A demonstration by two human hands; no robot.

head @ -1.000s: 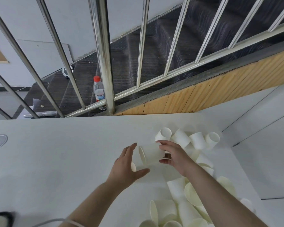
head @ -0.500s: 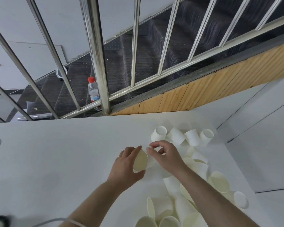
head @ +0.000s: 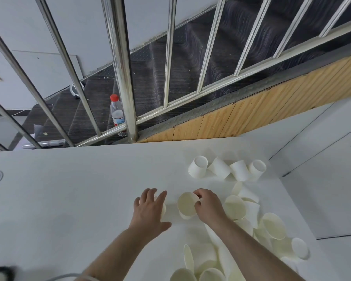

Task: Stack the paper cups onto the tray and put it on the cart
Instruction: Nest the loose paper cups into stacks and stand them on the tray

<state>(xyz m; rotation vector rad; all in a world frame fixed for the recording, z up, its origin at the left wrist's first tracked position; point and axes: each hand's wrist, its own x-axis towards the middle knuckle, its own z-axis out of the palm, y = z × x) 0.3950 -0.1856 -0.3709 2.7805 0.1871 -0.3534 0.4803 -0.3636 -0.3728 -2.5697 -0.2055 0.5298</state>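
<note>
Both hands are down on the white table (head: 69, 199), side by side and a little apart. My right hand (head: 208, 205) grips a paper cup (head: 186, 204) by the rim, thumb and fingers pinched on it, its open mouth tipped toward me. My left hand (head: 150, 209) lies spread and flat, fingers loose over something pale at its right edge (head: 163, 208); it may be another cup, but I cannot tell, nor whether I am actually gripping it.

Nearest to me, below my right forearm, a heap of cups (head: 203, 266) lies tumbled on its sides, mouths facing all ways. More loose cups (head: 241, 207) spread just beside my right hand and on toward the table's right edge. Farther off, a row of four cups (head: 227, 169) lies tipped over near the back of the table. Beyond that stand the steel railing (head: 122, 78) and a water bottle (head: 116, 114) on the dark stairs.

As I judge it, the job is barely begun: almost every cup is scattered and unstacked. Neither tray nor cart is in sight, so gathering, nesting, loading and carrying all remain.
</note>
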